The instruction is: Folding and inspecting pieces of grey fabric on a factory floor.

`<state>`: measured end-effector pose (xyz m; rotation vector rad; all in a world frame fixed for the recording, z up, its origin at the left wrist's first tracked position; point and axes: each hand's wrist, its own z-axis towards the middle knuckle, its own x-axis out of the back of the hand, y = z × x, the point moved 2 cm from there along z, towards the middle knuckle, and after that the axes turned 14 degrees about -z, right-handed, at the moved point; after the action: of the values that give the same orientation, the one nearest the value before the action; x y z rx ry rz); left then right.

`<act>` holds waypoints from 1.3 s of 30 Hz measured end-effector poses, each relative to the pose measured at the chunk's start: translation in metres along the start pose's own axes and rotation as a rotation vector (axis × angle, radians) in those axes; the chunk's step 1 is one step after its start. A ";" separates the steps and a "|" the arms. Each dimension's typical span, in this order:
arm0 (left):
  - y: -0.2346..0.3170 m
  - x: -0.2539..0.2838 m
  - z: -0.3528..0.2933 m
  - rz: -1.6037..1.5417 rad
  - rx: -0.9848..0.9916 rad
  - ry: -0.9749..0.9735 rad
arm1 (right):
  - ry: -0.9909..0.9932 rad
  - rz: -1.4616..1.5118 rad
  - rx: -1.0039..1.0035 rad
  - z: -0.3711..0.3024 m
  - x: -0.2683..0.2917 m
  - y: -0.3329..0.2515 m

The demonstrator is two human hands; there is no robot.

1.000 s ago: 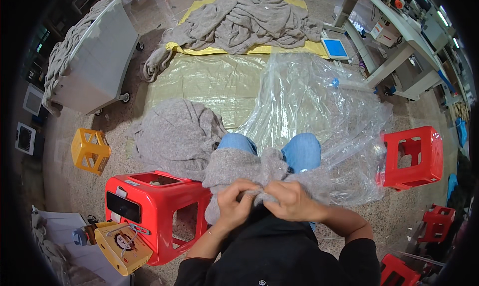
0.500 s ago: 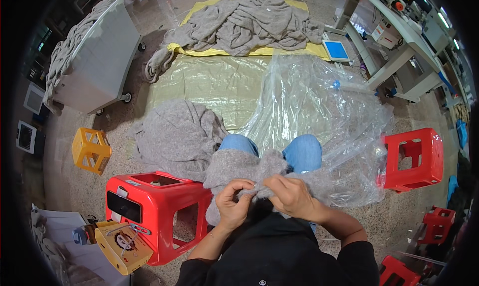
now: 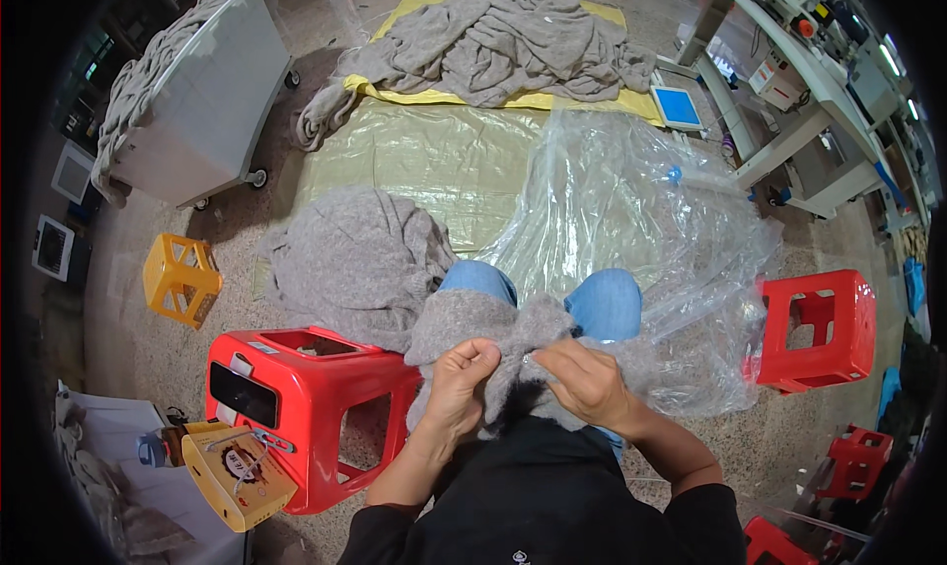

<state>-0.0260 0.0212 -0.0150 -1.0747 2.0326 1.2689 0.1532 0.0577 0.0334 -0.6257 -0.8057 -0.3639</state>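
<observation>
Grey knit lies across the jeans, pinched by the left hand and the right hand. Best keep both grips close, tensioning the knit gently and evenly

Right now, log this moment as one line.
left hand: closed on cloth | right hand: pinching cloth | cloth: bunched on lap | nearest red stool: left side | cloth heap: ahead-left
</observation>
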 end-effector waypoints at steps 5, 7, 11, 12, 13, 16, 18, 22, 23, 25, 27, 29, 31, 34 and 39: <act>-0.001 -0.011 0.001 -0.049 0.076 -0.029 | 0.090 -0.041 0.070 0.004 0.007 -0.012; -0.001 -0.017 0.001 -0.020 0.089 -0.046 | 0.136 -0.077 0.146 0.006 0.006 -0.015; 0.002 -0.022 -0.002 -0.027 0.051 -0.018 | 0.088 -0.148 0.202 0.009 0.001 -0.014; 0.002 -0.022 -0.003 -0.029 0.047 -0.031 | 0.089 -0.169 0.193 0.008 0.000 -0.014; 0.002 -0.020 -0.003 -0.015 0.051 -0.006 | 0.100 -0.191 0.176 0.008 0.000 -0.014; 0.001 -0.018 -0.005 0.064 0.007 -0.087 | 0.074 -0.193 0.090 0.008 0.000 -0.016; 0.000 -0.016 -0.004 0.148 -0.087 -0.087 | 0.031 -0.131 0.027 0.010 -0.001 -0.017; 0.003 -0.017 -0.007 0.487 -0.289 -0.171 | -0.212 0.313 -0.219 0.018 0.003 0.001; 0.004 -0.017 -0.007 0.464 -0.286 -0.174 | -0.253 0.357 -0.241 0.020 0.005 0.005; 0.008 -0.020 -0.008 0.562 -0.340 -0.292 | -0.366 0.386 -0.224 0.023 0.009 0.010; 0.014 -0.022 -0.009 0.599 -0.331 -0.354 | -0.454 0.396 -0.233 0.026 0.013 0.016; 0.019 -0.024 -0.009 0.636 -0.325 -0.412 | -0.639 0.248 -0.002 0.028 0.015 0.015; 0.022 -0.027 -0.011 0.690 -0.365 -0.464 | -0.610 0.270 0.029 0.028 0.016 0.013; 0.023 -0.028 -0.013 0.625 -0.396 -0.416 | -0.506 0.285 0.060 0.024 0.012 0.007; 0.023 -0.032 -0.017 0.684 -0.496 -0.468 | -0.362 0.477 -0.076 0.014 0.007 0.006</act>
<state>-0.0278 0.0233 0.0277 -0.1735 1.7968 2.2033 0.1535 0.0708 0.0438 -0.9452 -0.9562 0.1610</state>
